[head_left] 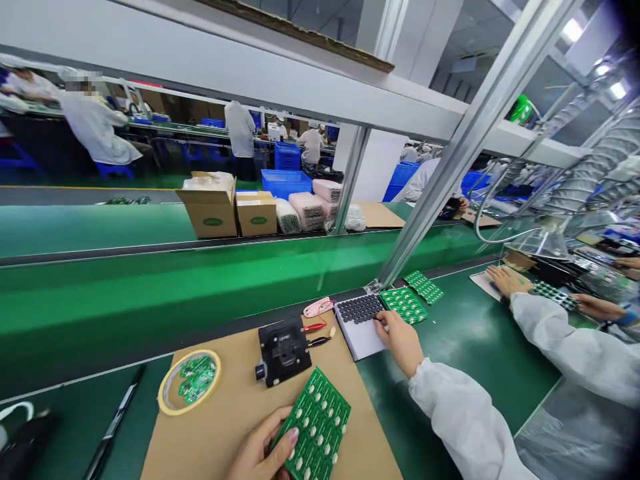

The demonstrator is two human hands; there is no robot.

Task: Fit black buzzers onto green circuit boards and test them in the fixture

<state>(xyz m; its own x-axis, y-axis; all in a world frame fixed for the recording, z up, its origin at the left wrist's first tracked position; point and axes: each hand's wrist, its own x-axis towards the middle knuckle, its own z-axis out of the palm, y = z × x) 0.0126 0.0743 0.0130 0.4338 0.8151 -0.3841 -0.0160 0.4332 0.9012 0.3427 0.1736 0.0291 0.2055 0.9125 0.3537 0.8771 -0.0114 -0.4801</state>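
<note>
Circuit panel (319,427) green, white-dotted in rows; round pieces (358,309) black.

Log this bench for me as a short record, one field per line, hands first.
Left hand: holds a green circuit panel
Right hand: fingertips at the black discs on a white pad; whether it holds one is unclear
Cardboard sheet: carries a black fixture and a tape ring
Inside ring: small green boards
Right of pad: more green panels

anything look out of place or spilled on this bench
Mildly odd, left of the black fixture: small green circuit boards lie jumbled inside a roll of tape, which looks like a makeshift holder. Nothing looks clearly spilled or damaged.
</note>
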